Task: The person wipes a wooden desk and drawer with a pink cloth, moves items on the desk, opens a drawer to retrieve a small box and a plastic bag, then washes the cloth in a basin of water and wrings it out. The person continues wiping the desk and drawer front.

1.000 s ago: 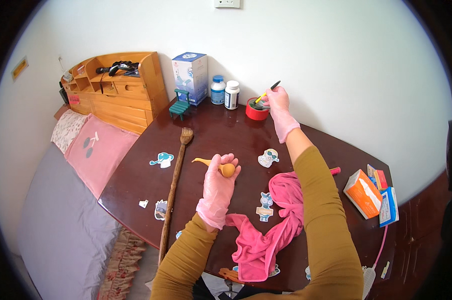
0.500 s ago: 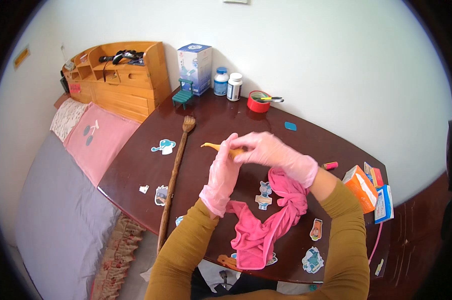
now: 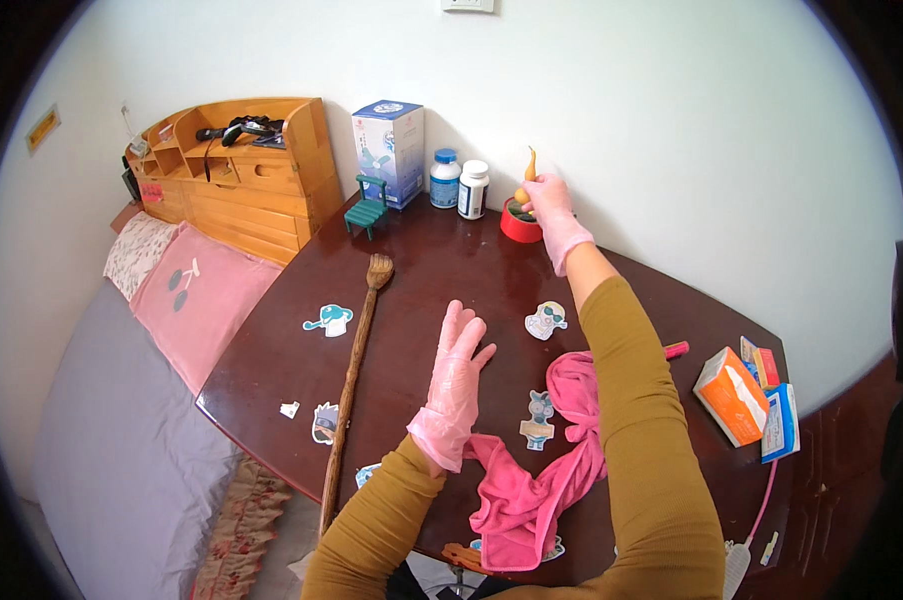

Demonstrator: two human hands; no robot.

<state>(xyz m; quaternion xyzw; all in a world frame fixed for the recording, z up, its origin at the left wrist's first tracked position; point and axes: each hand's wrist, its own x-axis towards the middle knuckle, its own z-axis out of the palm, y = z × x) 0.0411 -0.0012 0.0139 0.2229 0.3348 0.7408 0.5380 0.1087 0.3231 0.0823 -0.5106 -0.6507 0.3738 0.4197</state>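
Note:
My right hand (image 3: 551,208), in a thin pink glove, reaches to the far side of the table and grips a small yellow gourd (image 3: 528,175) with a thin curved stem. The gourd is upright, its stem pointing up, at a red tape roll (image 3: 521,229); fingers hide its lower part, and I cannot tell whether it touches the roll. My gloved left hand (image 3: 451,375) hovers over the middle of the table, fingers apart, holding nothing. A pink towel (image 3: 531,490) lies crumpled between my arms. Left of my left hand lies a long wooden back scratcher (image 3: 356,360).
On the dark table (image 3: 271,350), a green toy chair (image 3: 368,208), a box (image 3: 389,155) and two bottles (image 3: 444,180) stand left of the roll. Several cartoon cutouts (image 3: 545,320) are scattered about. An orange tissue pack (image 3: 733,395) sits at right; a bed (image 3: 131,420) adjoins at left.
My right hand has carried the gourd away from my left hand, up and right to the red roll, turning it upright. My left hand is now apart from it with fingers spread.

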